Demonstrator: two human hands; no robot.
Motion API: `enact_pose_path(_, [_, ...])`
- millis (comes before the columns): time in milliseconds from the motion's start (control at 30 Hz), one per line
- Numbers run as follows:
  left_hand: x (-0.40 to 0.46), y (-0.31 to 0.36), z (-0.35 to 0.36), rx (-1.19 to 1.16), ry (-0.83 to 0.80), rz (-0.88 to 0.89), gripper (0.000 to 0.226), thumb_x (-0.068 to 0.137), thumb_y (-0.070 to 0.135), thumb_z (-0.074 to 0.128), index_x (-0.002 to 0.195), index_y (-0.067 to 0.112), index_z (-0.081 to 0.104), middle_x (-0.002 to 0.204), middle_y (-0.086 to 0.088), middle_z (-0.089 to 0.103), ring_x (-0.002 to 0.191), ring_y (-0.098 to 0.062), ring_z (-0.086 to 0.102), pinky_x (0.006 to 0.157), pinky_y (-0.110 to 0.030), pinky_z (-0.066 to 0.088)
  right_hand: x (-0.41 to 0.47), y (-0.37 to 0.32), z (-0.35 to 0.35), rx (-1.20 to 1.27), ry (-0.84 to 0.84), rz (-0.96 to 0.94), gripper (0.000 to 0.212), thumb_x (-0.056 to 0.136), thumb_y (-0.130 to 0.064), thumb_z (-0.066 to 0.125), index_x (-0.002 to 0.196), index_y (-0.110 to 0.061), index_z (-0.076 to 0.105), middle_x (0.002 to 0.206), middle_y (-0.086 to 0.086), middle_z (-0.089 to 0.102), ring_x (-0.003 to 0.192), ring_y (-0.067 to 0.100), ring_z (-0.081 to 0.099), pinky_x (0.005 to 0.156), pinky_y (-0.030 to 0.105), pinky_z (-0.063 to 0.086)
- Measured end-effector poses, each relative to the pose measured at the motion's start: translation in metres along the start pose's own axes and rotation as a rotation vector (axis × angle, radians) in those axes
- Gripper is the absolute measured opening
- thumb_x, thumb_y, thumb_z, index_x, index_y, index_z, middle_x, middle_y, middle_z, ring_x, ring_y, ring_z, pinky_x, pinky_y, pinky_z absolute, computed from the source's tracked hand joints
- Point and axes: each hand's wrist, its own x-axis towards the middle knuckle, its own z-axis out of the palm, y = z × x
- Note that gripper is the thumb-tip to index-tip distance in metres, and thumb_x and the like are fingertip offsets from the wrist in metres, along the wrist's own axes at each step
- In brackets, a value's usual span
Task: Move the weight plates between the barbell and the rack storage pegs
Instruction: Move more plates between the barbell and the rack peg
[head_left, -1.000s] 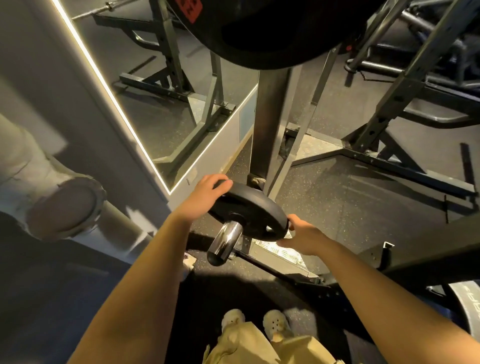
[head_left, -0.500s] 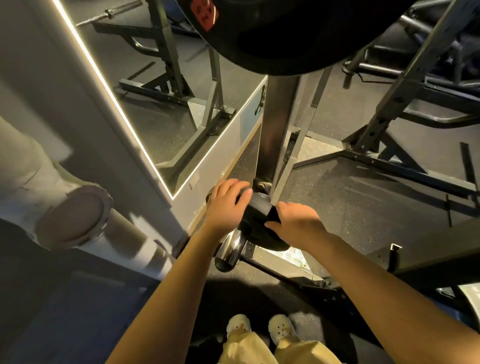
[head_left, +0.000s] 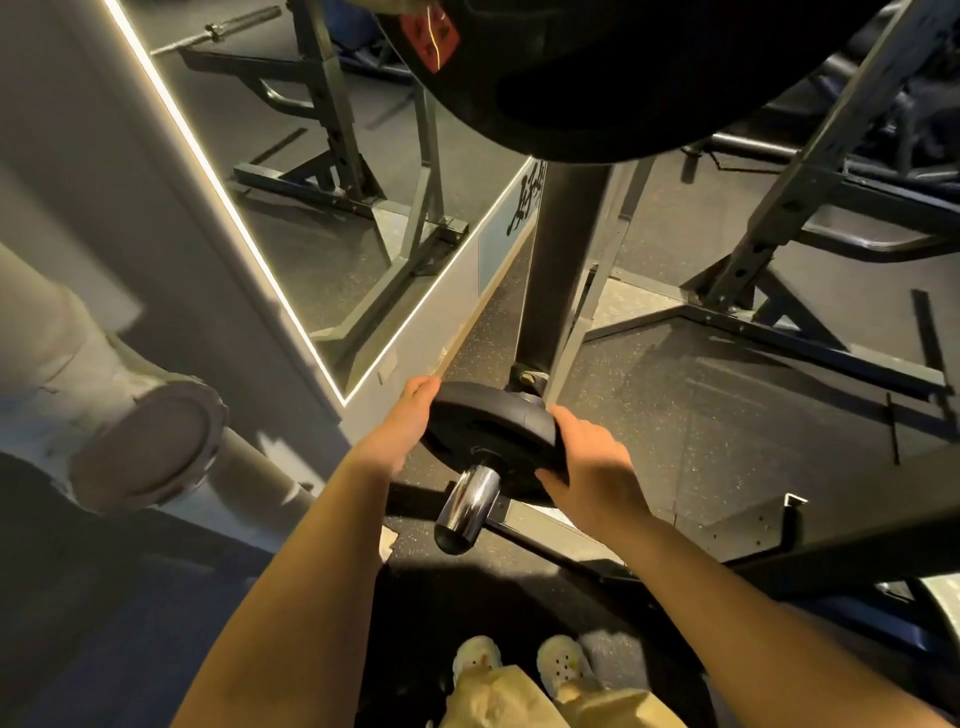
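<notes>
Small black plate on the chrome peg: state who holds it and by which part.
Both hands hold the small black plate by its rim: left hand on the far-left edge, right hand on the near-right edge. It sits on the chrome peg.

The room around me is dim, with a warm yellowish cast on my forearms. The brightest thing is the thin white light strip (head_left: 208, 171) edging the wall mirror, which glows hard and slightly overexposed. A sharp highlight glares off the chrome steel storage peg (head_left: 470, 506) below me. The big black rubber weight plate (head_left: 597, 78) overhead is nearly featureless shadow, and the floor around my pale perforated clogs (head_left: 519, 662) sinks into black. Straight rack posts bow outward near the frame edges from the wide lens. The grey capped pipe (head_left: 140, 441) at left looks soft and smeared.
</notes>
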Motion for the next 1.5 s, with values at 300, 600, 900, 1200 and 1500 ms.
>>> enact_pose_path(300, [-0.006, 0.012, 0.015, 0.3, 0.136, 0.067, 0.03, 0.102, 0.018, 0.033, 0.131, 0.013, 0.039, 0.129, -0.01, 0.042, 0.117, -0.023, 0.042, 0.108, -0.04, 0.036, -0.007, 0.007, -0.001, 0.016, -0.037, 0.091, 0.034, 0.078, -0.019, 0.077, 0.104, -0.008, 0.058, 0.089, 0.006, 0.068, 0.077, 0.03, 0.067, 0.071, 0.036, 0.053])
enact_pose_path(600, [-0.045, 0.046, 0.058, 0.471, 0.255, 0.235, 0.076, 0.073, 0.073, 0.042, 0.128, 0.021, 0.043, 0.139, 0.001, 0.037, 0.138, -0.023, 0.02, 0.115, -0.046, 0.019, -0.022, 0.026, 0.023, 0.251, -0.408, 0.474, 0.046, 0.088, -0.021, 0.067, 0.125, -0.007, 0.044, 0.116, 0.014, 0.062, 0.106, 0.035, 0.06, 0.087, 0.039, 0.048])
enact_pose_path(900, [-0.04, 0.041, 0.055, 0.193, 0.223, 0.208, 0.062, 0.072, 0.062, 0.057, 0.121, 0.027, 0.043, 0.137, 0.006, 0.032, 0.137, -0.019, 0.018, 0.116, -0.042, 0.019, -0.022, 0.021, 0.024, 0.147, -0.389, 0.473, 0.039, 0.091, -0.022, 0.061, 0.123, -0.01, 0.044, 0.11, 0.011, 0.063, 0.101, 0.032, 0.063, 0.081, 0.035, 0.051])
enact_pose_path(1200, [-0.025, 0.017, 0.005, -0.056, 0.211, 0.071, 0.035, 0.097, 0.037, 0.048, 0.127, 0.02, 0.049, 0.133, -0.002, 0.045, 0.114, -0.011, 0.044, 0.09, -0.021, 0.036, 0.032, -0.048, -0.044, -0.336, -0.402, 0.004, 0.042, 0.091, -0.033, 0.054, 0.128, -0.017, 0.042, 0.103, 0.003, 0.061, 0.091, 0.021, 0.06, 0.071, 0.025, 0.046])
enact_pose_path(1500, [-0.035, 0.012, 0.025, 0.445, 0.355, 0.463, 0.034, 0.096, 0.024, 0.037, 0.113, 0.006, 0.061, 0.116, -0.01, 0.06, 0.114, -0.028, 0.053, 0.099, -0.033, 0.034, 0.072, -0.076, -0.03, -0.238, -0.281, -0.115, 0.03, 0.085, -0.046, 0.059, 0.104, -0.022, 0.058, 0.091, -0.004, 0.059, 0.089, 0.016, 0.053, 0.081, 0.031, 0.049])
